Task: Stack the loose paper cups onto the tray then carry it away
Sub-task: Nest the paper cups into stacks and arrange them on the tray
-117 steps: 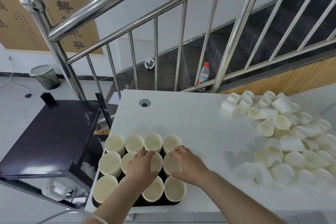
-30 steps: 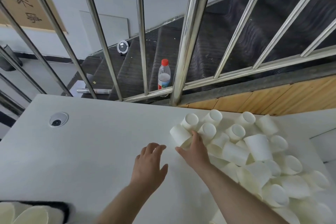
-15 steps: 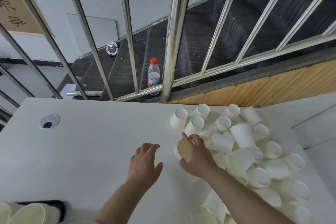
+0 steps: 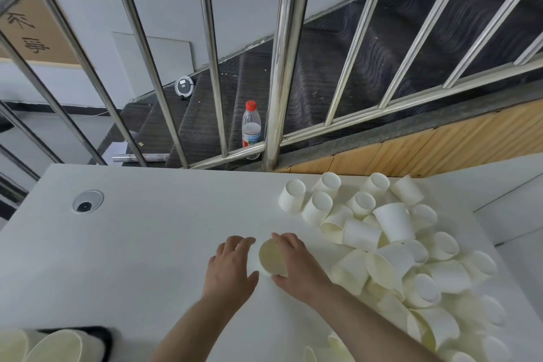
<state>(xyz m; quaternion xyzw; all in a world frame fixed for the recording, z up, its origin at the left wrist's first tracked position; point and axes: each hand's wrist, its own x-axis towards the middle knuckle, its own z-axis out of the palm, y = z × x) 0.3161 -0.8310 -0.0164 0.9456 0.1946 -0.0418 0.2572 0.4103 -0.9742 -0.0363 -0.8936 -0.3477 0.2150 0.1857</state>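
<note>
My right hand (image 4: 296, 266) has one paper cup (image 4: 271, 256) in its grip: the fingers curl over the top of it and the thumb comes round underneath, so the cup lies on its side with its open mouth turned toward my left hand. The cup sits low over the white worktop (image 4: 132, 244), just left of the big heap; whether it touches the surface I cannot tell.

My left hand (image 4: 232, 269) is flat and relaxed, fingers straight and slightly spread, holding nothing. It hangs just beside the cup's mouth, its fingertips near the rim, with a narrow gap between thumb and cup.

The pile of loose cups (image 4: 396, 247) covers the right part of the worktop, from the far edge by the railing down to the near right corner. Most lie tipped on their sides in all directions, some resting on one another, and a few at the far end sit mouth down.

The tray (image 4: 101, 338) shows only as a dark corner at the bottom left, well apart from both hands, with the tops of cups on the tray (image 4: 55, 345) cut off by the edge of view.

Beyond the worktop, a metal railing (image 4: 279, 67) stands, and a plastic bottle (image 4: 251, 126) with a red cap stands on the dark stairs behind it. A round cable hole (image 4: 87, 204) sits in the worktop at far left.
</note>
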